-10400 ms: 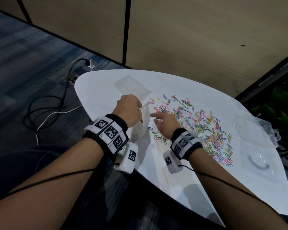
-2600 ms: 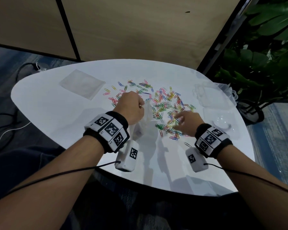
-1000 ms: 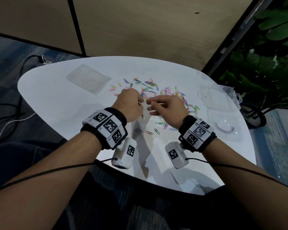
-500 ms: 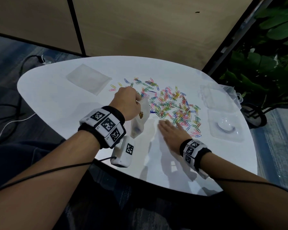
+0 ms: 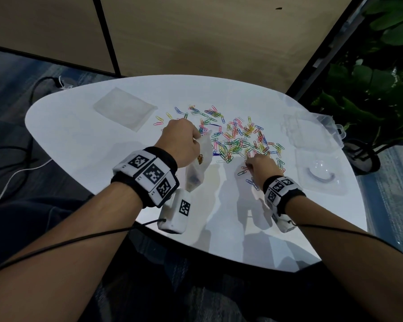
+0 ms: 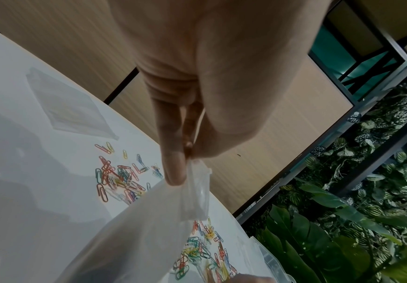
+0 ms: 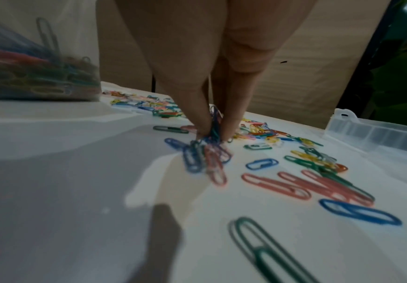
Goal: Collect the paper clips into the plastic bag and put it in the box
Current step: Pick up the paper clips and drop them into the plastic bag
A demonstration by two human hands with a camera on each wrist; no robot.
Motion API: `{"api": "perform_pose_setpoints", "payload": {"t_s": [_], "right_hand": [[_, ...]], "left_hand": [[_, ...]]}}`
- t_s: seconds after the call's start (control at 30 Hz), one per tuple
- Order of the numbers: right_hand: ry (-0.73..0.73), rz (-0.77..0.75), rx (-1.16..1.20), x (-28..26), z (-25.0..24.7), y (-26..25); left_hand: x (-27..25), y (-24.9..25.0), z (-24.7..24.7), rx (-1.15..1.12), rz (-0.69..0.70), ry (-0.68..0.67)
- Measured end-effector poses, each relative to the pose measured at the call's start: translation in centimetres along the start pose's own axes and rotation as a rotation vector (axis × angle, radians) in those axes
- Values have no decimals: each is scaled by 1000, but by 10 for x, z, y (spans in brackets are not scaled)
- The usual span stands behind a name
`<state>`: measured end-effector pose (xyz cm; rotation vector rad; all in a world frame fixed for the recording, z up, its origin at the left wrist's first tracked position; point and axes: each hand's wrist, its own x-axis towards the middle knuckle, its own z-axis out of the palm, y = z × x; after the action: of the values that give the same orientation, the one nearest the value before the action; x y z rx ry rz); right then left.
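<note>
Head view: mid-collection; left hand (image 5: 181, 142) holds the plastic bag (image 5: 199, 167) up by its top edge, bag bottom resting on the table (image 5: 84, 140); right hand (image 5: 262, 164) down at the near edge of the paper clips (image 5: 240, 138) — most of the pile not yet bagged; clear box (image 5: 308, 133) open at the table's right, well apart from the bag; spare flat bags (image 5: 123, 108) far left.

Left wrist: thumb + forefinger pinch the bag rim, mouth sagging; some clips visible thru the film.

Right wrist: fingertips (image 7: 203, 124) closed on a small bunch of clips, partly blurred; bag w/ clips at left.

Next, imo: carry the bunch to the bag mouth — needs it held wider; repeat; boxing comes last.
</note>
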<state>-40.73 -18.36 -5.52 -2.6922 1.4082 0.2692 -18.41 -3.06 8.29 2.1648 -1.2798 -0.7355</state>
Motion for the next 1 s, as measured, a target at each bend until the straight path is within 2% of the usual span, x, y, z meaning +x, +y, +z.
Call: {"api": "perform_pose_setpoints", "payload": {"t_s": [0.17,0.27,0.3,0.37,0.5,0.57,0.6,0.77,0.83,0.93,1.0], "right_hand": [[31,316,471,-4,-30,9],[12,477,1083,-7,-55,9],[18,477,1296,-8,-64,6],[-12,402,1564,-12,-84,-10],[-276,219,1777,-28,-110,-54],[-388,203,1774,-33,-110,-73],[-400,211,1753,-34,-107,-81],[-202,263,1566,-33,-94,-106],[-116,208,1305,-35,-93,-109],[36,11,754,-37,-96,-112],[-49,-111,578,-39,-102,-114]], "left_hand": [[0,3,2,-3,-2,-7],[0,4,3,-16,-8,-23],[0,5,4,-20,-7,-28],[0,8,5,-22,3,-34],[-2,12,9,-18,16,-21],[-3,13,12,-6,23,-11],[-3,13,13,-8,22,-11],[-5,15,17,-26,48,-31],[-8,18,17,14,75,-49],[-11,21,17,75,94,-67],[-11,22,16,76,93,-67]]}}
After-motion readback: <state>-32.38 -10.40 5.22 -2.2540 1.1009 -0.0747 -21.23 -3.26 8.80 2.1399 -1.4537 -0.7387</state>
